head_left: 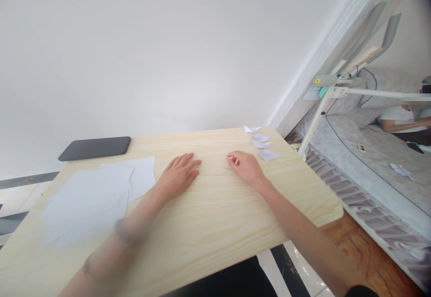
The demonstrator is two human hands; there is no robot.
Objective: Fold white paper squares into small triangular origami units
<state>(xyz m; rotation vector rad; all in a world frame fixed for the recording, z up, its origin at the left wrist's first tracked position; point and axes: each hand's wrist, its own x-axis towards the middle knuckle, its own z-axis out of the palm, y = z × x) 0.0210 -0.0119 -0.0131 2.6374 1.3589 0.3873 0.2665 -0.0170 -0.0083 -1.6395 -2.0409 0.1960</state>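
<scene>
My left hand lies palm down on the pale wooden table, fingers spread, holding nothing visible. To its right, my right hand rests on the tabletop with fingers curled and thumb and fingertips drawn together. Whether anything small sits in that pinch cannot be made out. Several small folded white paper pieces, boat-like in shape, stand in a row just beyond my right hand; the nearest folded paper is close to its knuckles. Left of my left hand, loose white paper sheets overlap, partly blurred.
A black phone-like slab lies at the table's back left corner, near the white wall. Off the right edge stand a white metal frame with grey handles and a grey covered sofa, where another person sits.
</scene>
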